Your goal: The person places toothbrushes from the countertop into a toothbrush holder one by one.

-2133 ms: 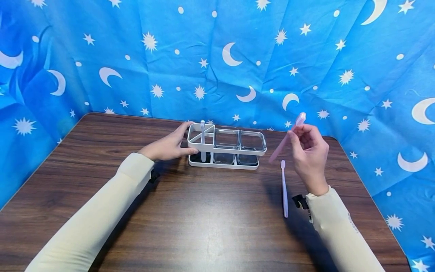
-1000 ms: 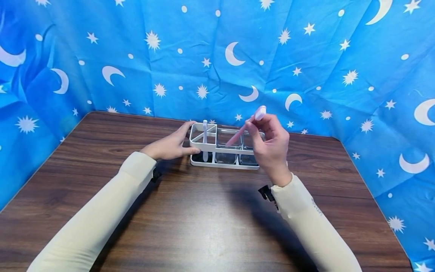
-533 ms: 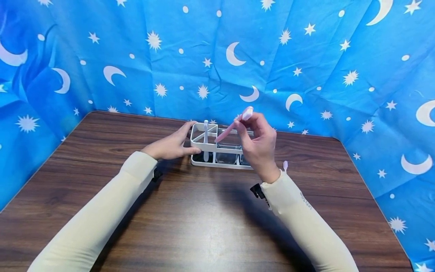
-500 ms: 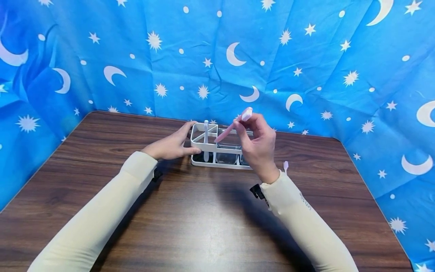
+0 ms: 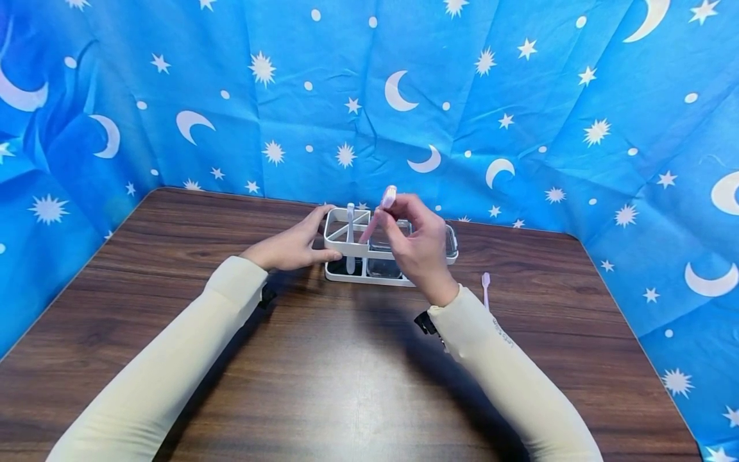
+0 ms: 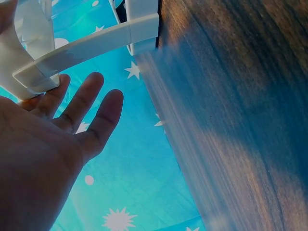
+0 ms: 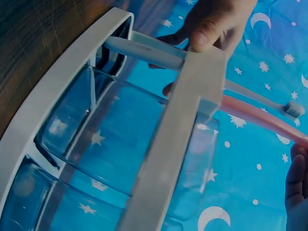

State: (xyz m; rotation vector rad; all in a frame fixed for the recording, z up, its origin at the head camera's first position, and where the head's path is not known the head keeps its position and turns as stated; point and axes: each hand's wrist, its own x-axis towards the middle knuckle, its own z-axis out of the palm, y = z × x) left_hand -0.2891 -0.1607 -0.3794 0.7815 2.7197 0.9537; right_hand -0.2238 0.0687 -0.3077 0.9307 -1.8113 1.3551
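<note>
A white two-tier toothbrush holder (image 5: 383, 255) stands near the back of the table. My left hand (image 5: 288, 248) holds its left end, thumb in front and fingers behind; several fingers stretch out straight in the left wrist view. My right hand (image 5: 420, 247) pinches a pink toothbrush (image 5: 367, 232) near the bristles. The brush slants, head up, its handle end at the divided left section's rim. In the right wrist view the pink handle (image 7: 264, 117) reaches the frame's upper band. A pale toothbrush (image 5: 350, 224) stands upright in that left section, handle down.
Two clear cups sit in the holder's other sections; the left cup (image 5: 384, 267) shows between the tiers, the right one is mostly behind my right hand. A lilac toothbrush (image 5: 485, 287) lies on the wooden table (image 5: 323, 385), partly hidden by my right sleeve. A blue star-patterned cloth (image 5: 323, 96) hangs behind.
My right hand has carried the pink toothbrush left from beyond the holder's right end to its left section, and the brush now tilts more steeply. My left hand stays on the holder.
</note>
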